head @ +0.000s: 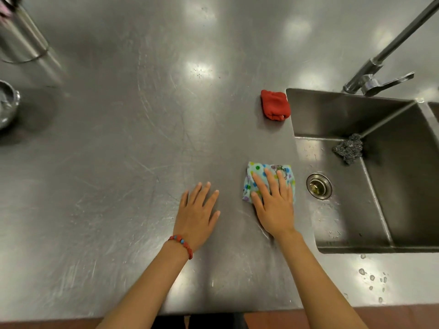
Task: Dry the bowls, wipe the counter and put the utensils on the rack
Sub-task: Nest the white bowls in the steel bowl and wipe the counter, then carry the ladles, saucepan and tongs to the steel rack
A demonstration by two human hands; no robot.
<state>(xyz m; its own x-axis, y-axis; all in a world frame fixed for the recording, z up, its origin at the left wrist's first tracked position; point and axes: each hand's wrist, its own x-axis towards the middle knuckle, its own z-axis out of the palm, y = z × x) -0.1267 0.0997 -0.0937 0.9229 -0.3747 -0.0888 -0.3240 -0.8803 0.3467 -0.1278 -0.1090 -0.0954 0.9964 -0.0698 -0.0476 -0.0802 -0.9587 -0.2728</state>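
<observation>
1. At the far left edge a steel bowl [7, 104] sits on the counter [118, 162], only partly in view; behind it a tall steel cylinder [22, 39] stands near the back corner, blurred, so I cannot tell what it is.
2. My left hand [197, 212] lies flat on the bare steel, fingers straight and spread, holding nothing; a red beaded bracelet [181, 245] circles that wrist.
3. Just beside it, but not touching, my right hand [273, 205] presses down with straight fingers on the floral cloth [256, 174], which lies bunched on the counter close to the sink's left rim.
4. Farther back, a folded red cloth [274, 105] rests against the same rim, well apart from my hands.
5. The sink [403, 186] holds a steel scourer [349, 148] and a drain [319, 185]; the tap [380, 77] rises behind it; water drops [371, 279] dot the counter's front edge.
</observation>
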